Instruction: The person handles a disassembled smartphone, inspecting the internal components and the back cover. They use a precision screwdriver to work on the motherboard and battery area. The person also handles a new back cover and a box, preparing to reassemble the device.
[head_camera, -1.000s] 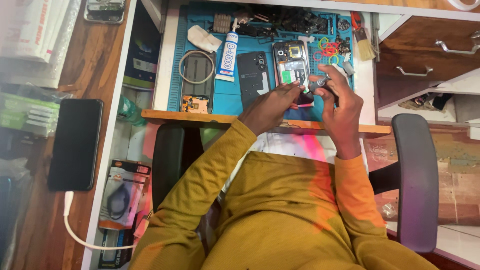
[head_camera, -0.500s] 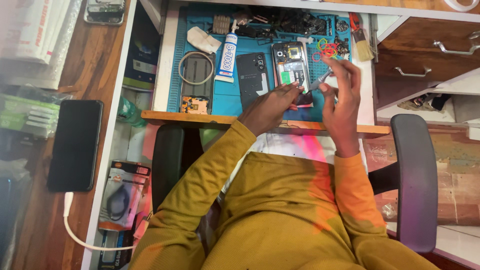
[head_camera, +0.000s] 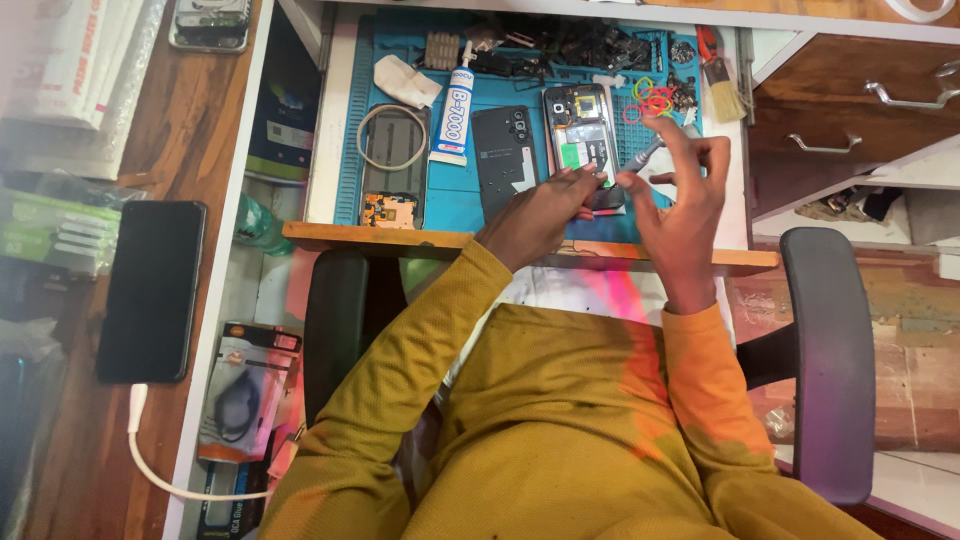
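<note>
From my feed I look straight down on a narrow workbench covered by a blue repair mat (head_camera: 455, 195), its wooden front edge (head_camera: 400, 238) running just above the person's lap. My left hand (head_camera: 535, 215) rests on the mat at the lower end of the opened phone (head_camera: 582, 135), fingers curled and pressing on its bottom edge. My right hand (head_camera: 680, 205) is lifted just beside it, pinching a slim grey screwdriver (head_camera: 645, 155) between thumb and fingers, the tip slanting toward the phone; I think the tip sits just off the board, but the view is too small to be sure. Left of the phone lies its dark back cover (head_camera: 505, 160), then a tube of glue (head_camera: 455, 115), a phone frame (head_camera: 393, 150) and a small orange circuit piece (head_camera: 385, 210). Coloured rubber bands (head_camera: 652, 100) and a brush (head_camera: 722, 88) lie at the mat's right edge. Wooden drawers (head_camera: 860, 110) stand to the right, a black office chair (head_camera: 830, 360) below. On the brown side table (head_camera: 190, 130) a black phone (head_camera: 152, 290) is plugged into a white cable (head_camera: 150, 460).
</note>
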